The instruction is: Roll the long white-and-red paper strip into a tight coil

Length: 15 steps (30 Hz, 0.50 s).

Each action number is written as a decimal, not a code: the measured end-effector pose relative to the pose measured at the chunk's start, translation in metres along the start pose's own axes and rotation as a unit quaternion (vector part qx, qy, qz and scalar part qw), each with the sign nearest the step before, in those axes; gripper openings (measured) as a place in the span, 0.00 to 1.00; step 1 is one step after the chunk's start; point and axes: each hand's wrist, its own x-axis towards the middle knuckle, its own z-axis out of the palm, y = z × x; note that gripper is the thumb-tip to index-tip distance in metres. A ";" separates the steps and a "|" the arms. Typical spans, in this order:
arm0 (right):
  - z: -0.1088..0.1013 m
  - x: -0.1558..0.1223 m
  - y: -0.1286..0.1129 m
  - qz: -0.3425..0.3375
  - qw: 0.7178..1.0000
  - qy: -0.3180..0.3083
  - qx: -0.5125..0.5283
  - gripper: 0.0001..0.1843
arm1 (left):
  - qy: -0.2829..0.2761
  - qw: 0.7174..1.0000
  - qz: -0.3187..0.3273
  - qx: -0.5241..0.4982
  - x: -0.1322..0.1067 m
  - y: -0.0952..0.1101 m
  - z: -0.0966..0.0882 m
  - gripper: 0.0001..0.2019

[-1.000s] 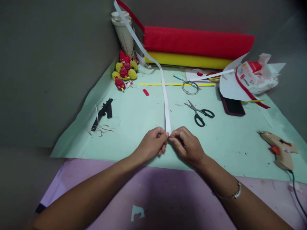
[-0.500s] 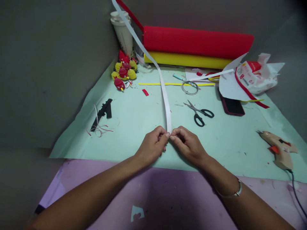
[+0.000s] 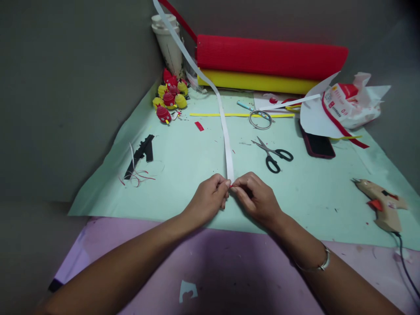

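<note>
A long paper strip (image 3: 224, 131), white on the side facing me, runs from the back left of the table to my fingertips. Its near end is pinched between the thumb and fingers of my left hand (image 3: 210, 192). My right hand (image 3: 257, 194), also closed in a pinch, meets the same end from the other side. A tiny bit of red shows between the two sets of fingertips, where the end appears folded or rolled; my fingers hide most of it. Black-handled scissors (image 3: 271, 155) lie beyond my right hand with their blades slightly apart.
Small red and yellow paper figures (image 3: 169, 99) cluster at back left beside a white cup (image 3: 169, 48). Red (image 3: 269, 57) and yellow rolls lie behind. A glue gun (image 3: 380, 203), phone (image 3: 318, 142) and tissue pack (image 3: 348, 103) are at right. Black paper scraps (image 3: 141, 155) lie left.
Both hands stay almost in place, with small finger movements at the strip's end. A bit of red now shows between the fingertips, and the strip's near part has shifted slightly left.
</note>
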 end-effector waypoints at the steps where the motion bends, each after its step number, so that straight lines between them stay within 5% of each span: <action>1: 0.000 0.000 0.000 -0.009 1.000 0.002 -0.006 0.03 | -0.006 1.000 -0.003 -0.007 0.000 -0.001 0.000 0.14; 15: 0.001 -0.003 0.002 -0.003 0.999 -0.028 -0.041 0.03 | -0.011 0.999 0.000 -0.033 0.000 0.000 0.000 0.11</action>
